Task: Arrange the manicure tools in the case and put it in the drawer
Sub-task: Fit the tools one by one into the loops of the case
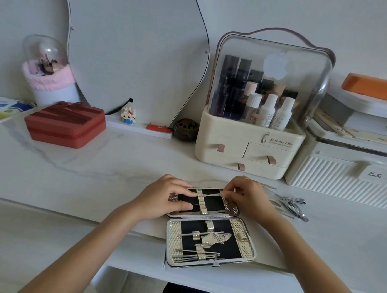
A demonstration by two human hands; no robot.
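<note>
1. We see the manicure case (210,226) lying open flat at the near edge of the white table (96,169), its two halves one behind the other.
2. Our left hand (164,196) rests on the far half's left end, fingers fairly straight and pressing down on the black lining; it grips nothing.
3. Our right hand (246,197) sits at the far half's right end, its fingertips (227,194) pinched on the end of a thin metal tool (210,195) that lies across the lining under the gold strap (201,201) between the two hands.
4. Just below both hands, the near half holds several slim tools (195,255) tucked under gold loops.
5. Just right of the right hand, loose nail clippers and other metal tools (294,207) lie on the table, outside the case; how many there are we cannot tell.
6. Beyond the right hand stands a cream cosmetics organiser (251,150) with a clear dome, bottles inside and three small drawers (264,154), all shut.
7. Further right sits a ribbed white box (344,178).
8. Beyond the left hand, well apart, a red zipped box (64,125) stands before the curved mirror (135,52).
</note>
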